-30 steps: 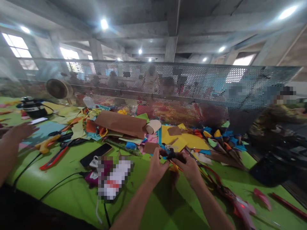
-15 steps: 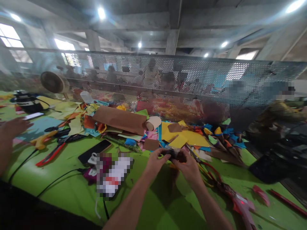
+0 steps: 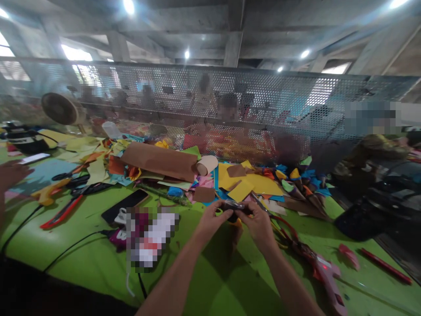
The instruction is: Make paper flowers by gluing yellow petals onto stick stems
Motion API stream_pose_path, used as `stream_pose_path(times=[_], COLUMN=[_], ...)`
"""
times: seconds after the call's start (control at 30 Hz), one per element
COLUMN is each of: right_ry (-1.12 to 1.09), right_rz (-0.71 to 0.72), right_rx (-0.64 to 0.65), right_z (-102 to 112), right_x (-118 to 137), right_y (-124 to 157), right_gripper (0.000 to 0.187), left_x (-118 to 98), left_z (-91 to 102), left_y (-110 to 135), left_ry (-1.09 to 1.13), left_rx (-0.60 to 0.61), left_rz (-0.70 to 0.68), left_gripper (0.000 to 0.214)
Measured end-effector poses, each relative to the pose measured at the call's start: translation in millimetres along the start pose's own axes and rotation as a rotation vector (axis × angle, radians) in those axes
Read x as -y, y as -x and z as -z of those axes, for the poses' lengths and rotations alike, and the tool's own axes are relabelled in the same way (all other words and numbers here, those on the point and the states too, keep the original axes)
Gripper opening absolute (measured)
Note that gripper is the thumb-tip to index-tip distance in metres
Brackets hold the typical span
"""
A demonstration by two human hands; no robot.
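Observation:
Both my hands meet over the green table, pinching a small dark piece with a shiny top [image 3: 233, 204] between thumbs and fingertips. My left hand [image 3: 212, 219] grips its left side and my right hand [image 3: 258, 221] its right; the fingers hide much of it, so its kind is unclear. Beneath it hangs a brown, cone-like paper piece [image 3: 236, 235], partly covered by my right hand. Red-handled scissors or pliers [image 3: 286, 226] lie just right of my right hand. Farther right is a pink glue gun [image 3: 329, 274] with a lit red light.
Brown paper [image 3: 161, 160], yellow sheets [image 3: 259, 182] and small paper cones [image 3: 305, 191] pile up ahead. To the left lie a black phone [image 3: 125, 206], a red cutter [image 3: 64, 213] and a yellow glue gun [image 3: 51, 192]. Another person's hand [image 3: 13, 177] rests at the far left.
The view has shifted slightly, so the table things appear a little farther left and higher. My hands still hold the dark piece, whose shiny top now shows more.

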State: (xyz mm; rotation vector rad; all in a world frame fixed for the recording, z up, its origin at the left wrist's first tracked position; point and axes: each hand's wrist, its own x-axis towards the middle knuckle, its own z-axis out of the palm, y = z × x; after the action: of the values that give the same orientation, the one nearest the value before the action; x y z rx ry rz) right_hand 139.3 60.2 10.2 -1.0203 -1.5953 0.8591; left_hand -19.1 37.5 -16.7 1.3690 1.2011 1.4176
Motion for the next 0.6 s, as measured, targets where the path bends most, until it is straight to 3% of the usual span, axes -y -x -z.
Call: stream_pose_path(times=[0.17,0.4,0.6], right_ry=[0.012,-0.025,0.009], right_rz=[0.021,0.019,0.039], right_rx=[0.002,0.011,-0.016], right_z=[-1.3,-2.2,-3.3], right_x=[0.5,5.2,8.1], right_y=[3.0,2.9,2.4], right_gripper=[0.013,0.024,0.017], left_x=[-2.2,-5.4,-6.0], left_z=[-0.7,1.4,1.2], left_y=[0.2,-2.0,-2.0], left_ry=[0.030,0.101,0.105], left_rx=[0.019,-0.003,-0.004], left_rz=[-0.020,-0.049,-0.056], left_gripper=[0.022,0.019,0.019])
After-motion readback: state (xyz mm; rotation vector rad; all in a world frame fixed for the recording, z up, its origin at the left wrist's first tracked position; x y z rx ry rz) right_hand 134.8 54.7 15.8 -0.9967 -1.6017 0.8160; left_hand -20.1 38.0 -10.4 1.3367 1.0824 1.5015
